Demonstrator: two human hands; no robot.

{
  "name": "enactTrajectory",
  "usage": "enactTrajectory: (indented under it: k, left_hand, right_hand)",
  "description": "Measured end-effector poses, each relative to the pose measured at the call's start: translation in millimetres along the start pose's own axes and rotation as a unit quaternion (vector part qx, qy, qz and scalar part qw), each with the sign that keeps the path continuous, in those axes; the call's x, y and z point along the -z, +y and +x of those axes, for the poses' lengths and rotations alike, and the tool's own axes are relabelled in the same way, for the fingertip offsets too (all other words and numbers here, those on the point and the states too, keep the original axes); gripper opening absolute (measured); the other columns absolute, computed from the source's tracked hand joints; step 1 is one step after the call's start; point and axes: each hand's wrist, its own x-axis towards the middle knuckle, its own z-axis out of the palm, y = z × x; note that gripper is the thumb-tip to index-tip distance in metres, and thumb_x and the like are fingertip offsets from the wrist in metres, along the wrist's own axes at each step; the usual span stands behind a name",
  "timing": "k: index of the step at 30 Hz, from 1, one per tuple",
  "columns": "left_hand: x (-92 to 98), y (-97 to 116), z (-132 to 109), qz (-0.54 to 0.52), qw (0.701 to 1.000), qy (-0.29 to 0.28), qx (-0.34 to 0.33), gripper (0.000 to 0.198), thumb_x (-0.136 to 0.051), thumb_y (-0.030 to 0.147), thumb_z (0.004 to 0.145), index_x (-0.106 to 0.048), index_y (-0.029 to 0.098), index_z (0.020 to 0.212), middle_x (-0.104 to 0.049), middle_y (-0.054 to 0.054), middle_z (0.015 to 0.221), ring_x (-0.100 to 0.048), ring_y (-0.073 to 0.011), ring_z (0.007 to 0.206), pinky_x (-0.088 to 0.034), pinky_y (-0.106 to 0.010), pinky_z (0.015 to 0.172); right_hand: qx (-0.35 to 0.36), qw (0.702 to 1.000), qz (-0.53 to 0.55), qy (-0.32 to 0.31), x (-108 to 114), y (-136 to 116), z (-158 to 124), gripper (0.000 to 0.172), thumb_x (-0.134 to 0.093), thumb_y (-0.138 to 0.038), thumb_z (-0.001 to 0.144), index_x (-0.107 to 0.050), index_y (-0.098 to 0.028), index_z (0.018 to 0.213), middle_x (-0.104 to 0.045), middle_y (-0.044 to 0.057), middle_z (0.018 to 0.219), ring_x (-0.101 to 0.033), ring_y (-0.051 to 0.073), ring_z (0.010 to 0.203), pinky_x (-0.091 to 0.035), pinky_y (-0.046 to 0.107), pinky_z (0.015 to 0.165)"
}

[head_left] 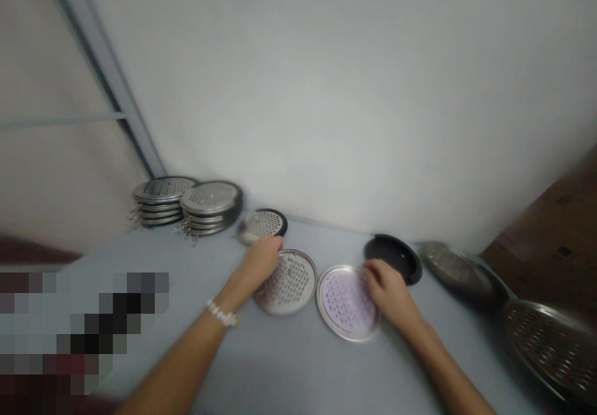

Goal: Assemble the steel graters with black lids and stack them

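My left hand (261, 262) rests at the far rim of a perforated steel disc (286, 283), and a beaded bracelet (221, 313) circles that wrist. Just beyond the fingers lies a perforated disc with a black rim (262, 225). My right hand (387, 293) grips the right edge of a second perforated steel disc (346, 303), whose holes show a lilac tint. A round black dish (394, 256) sits just past my right fingers. Whether my left hand grips its disc is hidden.
Two stacks of perforated steel discs (189, 202) stand at the back left against a white wall (326, 91). Larger perforated pans (553, 349) lie at the right, near a cardboard box (545, 228). All this rests on a pale grey table (186, 353); a pixelated patch covers the lower left.
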Motion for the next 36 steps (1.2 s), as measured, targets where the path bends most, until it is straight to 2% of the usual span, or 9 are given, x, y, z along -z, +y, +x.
enactTrajectory:
  k: [4,8,13,20,26,33,36]
  left_hand:
    - [-0.1,-3,4,-0.036,0.999,0.01,-0.023,0.021,-0.051,0.006,0.082,-0.069,0.017,0.081,-0.068,-0.015,0.095,-0.063,-0.0272,0.094,-0.045,-0.036,0.088]
    - [1.1,-3,12,-0.075,0.996,0.016,-0.042,0.021,-0.049,0.01,0.085,-0.066,0.018,0.075,-0.066,-0.011,0.086,-0.062,-0.0263,0.093,-0.045,-0.036,0.091]
    - [-2.0,4,16,-0.12,0.991,0.037,-0.042,0.021,-0.044,0.013,0.088,-0.061,0.018,0.077,-0.066,-0.011,0.089,-0.061,-0.0261,0.096,-0.045,-0.037,0.091]
    - [-10.3,5,14,-0.192,0.98,0.053,-0.017,0.013,-0.049,0.016,0.089,-0.054,0.019,0.077,-0.061,-0.004,0.074,-0.063,-0.0215,0.078,-0.05,-0.032,0.075]
    - [-14.0,1,19,-0.244,0.968,0.058,-0.021,0.008,-0.055,0.011,0.084,-0.056,0.018,0.08,-0.064,-0.002,0.075,-0.063,-0.0184,0.073,-0.051,-0.029,0.068]
    - [-10.2,0,17,-0.274,0.96,0.047,-0.039,0.014,-0.057,0.006,0.071,-0.06,0.017,0.08,-0.062,0.001,0.068,-0.061,-0.0162,0.066,-0.047,-0.024,0.061]
    - [-6.8,1,15,-0.293,0.954,0.027,-0.051,0.017,-0.054,0.008,0.071,-0.061,0.016,0.084,-0.061,0.001,0.067,-0.058,-0.0152,0.063,-0.045,-0.024,0.058]
  right_hand:
    - [0.0,1.0,-0.004,-0.001,0,0,0,0.027,-0.042,-0.029,0.092,-0.068,-0.018,0.092,-0.073,0.01,0.094,-0.069,0.025,0.088,-0.051,0.037,0.081]
    - [-0.001,1.0,-0.004,0.002,1,0,0,0.028,-0.042,-0.031,0.092,-0.068,-0.018,0.094,-0.073,0.011,0.097,-0.069,0.025,0.091,-0.051,0.037,0.082]
    - [0.001,1.0,-0.004,0.011,1,0,0,0.028,-0.043,-0.032,0.094,-0.067,-0.019,0.095,-0.072,0.01,0.097,-0.068,0.025,0.09,-0.05,0.036,0.081]
    - [0.003,1.0,-0.009,0.015,3,0,0,0.027,-0.043,-0.031,0.094,-0.067,-0.018,0.095,-0.072,0.01,0.097,-0.068,0.024,0.09,-0.05,0.035,0.081]
    - [0.007,1.0,-0.003,0.014,5,-3,0,0.028,-0.043,-0.032,0.094,-0.067,-0.018,0.094,-0.072,0.01,0.097,-0.068,0.024,0.091,-0.05,0.034,0.08]
    - [0.0,1.0,-0.002,0.012,5,-5,0,0.028,-0.043,-0.033,0.093,-0.067,-0.018,0.093,-0.072,0.011,0.096,-0.068,0.025,0.089,-0.05,0.035,0.078]
    - [0.001,1.0,0.0,0.014,5,-4,0,0.028,-0.043,-0.033,0.093,-0.067,-0.019,0.092,-0.072,0.01,0.094,-0.068,0.025,0.088,-0.049,0.035,0.078]
